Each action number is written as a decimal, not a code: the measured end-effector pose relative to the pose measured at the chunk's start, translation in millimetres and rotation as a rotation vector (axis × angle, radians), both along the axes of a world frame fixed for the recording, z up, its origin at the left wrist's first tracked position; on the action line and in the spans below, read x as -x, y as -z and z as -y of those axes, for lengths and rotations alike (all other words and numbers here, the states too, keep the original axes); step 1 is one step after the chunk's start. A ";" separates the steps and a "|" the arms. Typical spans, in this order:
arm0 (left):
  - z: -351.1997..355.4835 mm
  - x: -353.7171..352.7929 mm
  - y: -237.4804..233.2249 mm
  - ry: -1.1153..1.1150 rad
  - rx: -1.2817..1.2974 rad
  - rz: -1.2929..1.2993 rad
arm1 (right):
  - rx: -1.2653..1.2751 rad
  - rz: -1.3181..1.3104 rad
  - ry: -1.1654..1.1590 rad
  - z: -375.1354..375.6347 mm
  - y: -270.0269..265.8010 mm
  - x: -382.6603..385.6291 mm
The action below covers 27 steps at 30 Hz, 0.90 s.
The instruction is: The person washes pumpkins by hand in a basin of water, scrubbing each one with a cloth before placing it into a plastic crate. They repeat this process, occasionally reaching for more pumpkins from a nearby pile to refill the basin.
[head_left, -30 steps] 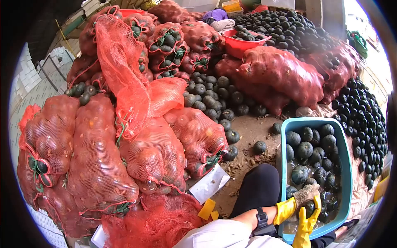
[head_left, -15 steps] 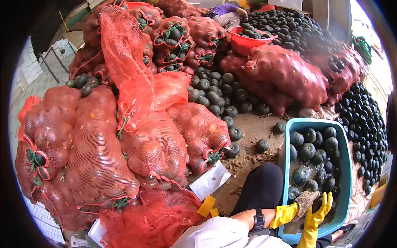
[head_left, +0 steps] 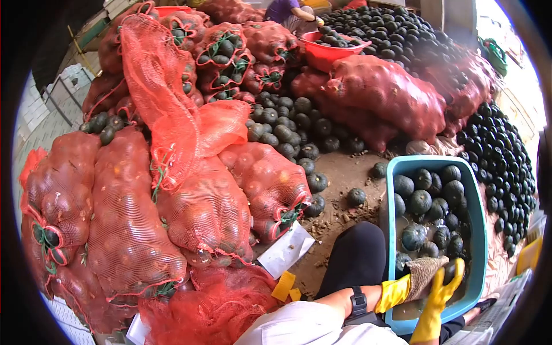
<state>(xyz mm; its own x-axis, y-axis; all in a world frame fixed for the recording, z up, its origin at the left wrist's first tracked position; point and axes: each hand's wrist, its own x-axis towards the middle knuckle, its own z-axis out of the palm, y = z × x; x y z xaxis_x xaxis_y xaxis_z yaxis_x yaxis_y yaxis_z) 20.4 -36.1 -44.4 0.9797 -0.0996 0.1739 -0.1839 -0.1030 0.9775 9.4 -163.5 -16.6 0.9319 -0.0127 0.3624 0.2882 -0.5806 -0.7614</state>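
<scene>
A blue plastic tub [head_left: 480, 230] stands at lower right, holding dark green, round squash [head_left: 420, 202] in murky water. Over its near end, my left hand [head_left: 397, 293] wears a yellow rubber glove, with a rough tan cloth [head_left: 424, 272] covering its fingers. The cloth lies against a small dark squash [head_left: 450, 272]. Curled around that squash from the near right side is my right hand [head_left: 439, 296], also in a yellow glove. The squash is partly hidden between the two hands.
Red mesh sacks full of squash [head_left: 129, 213] line the left side. Loose squash [head_left: 500, 172] are heaped right of the tub and at the back. A red basin [head_left: 328, 54] stands near a crouching person [head_left: 287, 14]. Empty red netting [head_left: 213, 299] lies by my knee.
My view has shifted slightly. My right hand's fingers, spread upward before, now curl around a dark squash, and the cloth on my left hand has come up against it.
</scene>
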 end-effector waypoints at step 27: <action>-39.7 6.3 -9.9 0.070 -0.284 0.222 | -0.549 -0.690 -0.353 23.7 -34.3 26.4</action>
